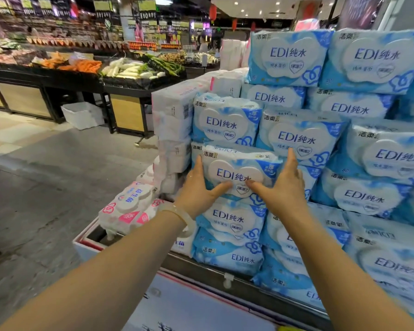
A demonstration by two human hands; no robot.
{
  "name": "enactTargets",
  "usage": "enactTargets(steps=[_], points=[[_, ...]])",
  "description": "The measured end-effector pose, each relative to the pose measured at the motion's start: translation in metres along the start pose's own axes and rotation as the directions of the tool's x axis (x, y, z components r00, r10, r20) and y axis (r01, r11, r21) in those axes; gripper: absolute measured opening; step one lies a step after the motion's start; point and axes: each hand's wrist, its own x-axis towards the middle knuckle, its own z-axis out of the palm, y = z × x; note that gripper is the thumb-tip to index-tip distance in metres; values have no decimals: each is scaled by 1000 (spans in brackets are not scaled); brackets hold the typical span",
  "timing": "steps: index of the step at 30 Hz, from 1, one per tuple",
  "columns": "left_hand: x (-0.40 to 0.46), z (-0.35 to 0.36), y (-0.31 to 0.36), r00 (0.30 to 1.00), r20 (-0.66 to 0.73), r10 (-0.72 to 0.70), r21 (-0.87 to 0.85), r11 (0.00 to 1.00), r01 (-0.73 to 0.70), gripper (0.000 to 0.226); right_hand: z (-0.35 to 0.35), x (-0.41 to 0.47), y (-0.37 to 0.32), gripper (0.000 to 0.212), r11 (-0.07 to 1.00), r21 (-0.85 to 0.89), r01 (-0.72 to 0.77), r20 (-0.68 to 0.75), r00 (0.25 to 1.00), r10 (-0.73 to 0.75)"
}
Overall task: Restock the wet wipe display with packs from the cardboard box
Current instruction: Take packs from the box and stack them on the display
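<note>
between both hands (pixel 201 192), "edi" wet wipe pack (pixel 239 170)

Wipe pack (pixel 237 173) held between both hands: soft glossy plastic film, crinkled at the edges, with a smooth matt white lid on its face. Stacked packs (pixel 296 137) right and far: same shiny film, wrinkled. Pink-white packs (pixel 129 206) on the left: glossy film, rounded plastic lids. White bundles (pixel 172 115) behind them: thin clear wrap over paper-like contents. Bracelet (pixel 182 217) on the left wrist: smooth, pale, translucent. Shelf rail (pixel 215 273) near: dull metal with a clear plastic clip. Floor (pixel 46 177): grey, matt, scuffed. Produce stands (pixel 127 113) far left: wood-look panels in black frames.
</note>
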Motion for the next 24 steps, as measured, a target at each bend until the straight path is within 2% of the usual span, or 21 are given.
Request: enactTargets(steps=[3, 6, 9, 12, 14, 18, 21, 24], points=[[-22, -3, -1, 993, 8, 116, 242, 964, -114, 111, 4, -22, -12, 94, 946, -281, 163, 6, 986, -168], [-38, -14, -6, 984, 60, 167, 520, 836, -174, 108, 18, -47, -26, 82, 868, -366, 335, 111, 942, -317], [-53, -32, -16, 973, 153, 171, 678, 699, -229, 104, 44, -70, -35, 79, 797, -384, 466, 295, 880, -372], [-76, -47, -39, 968, 239, 80, 748, 620, -236, 105, 78, -94, -33, 85, 767, -381, 517, 477, 820, -316], [-96, -54, -62, 970, 244, 5, 793, 574, -202, 106, 103, -111, -27, 87, 763, -360, 538, 547, 784, -294], [-145, -62, -118, 958, 212, -191, 796, 602, -56, 102, 154, -151, -12, 83, 742, -308, 596, 692, 675, -256], [-183, -61, -161, 906, 215, -365, 796, 602, 54, 102, 193, -181, 4, 79, 743, -273, 611, 803, 570, -174], [-220, -54, -212, 853, 205, -480, 799, 586, 137, 98, 234, -212, 32, 74, 756, -230, 613, 877, 467, -112]])
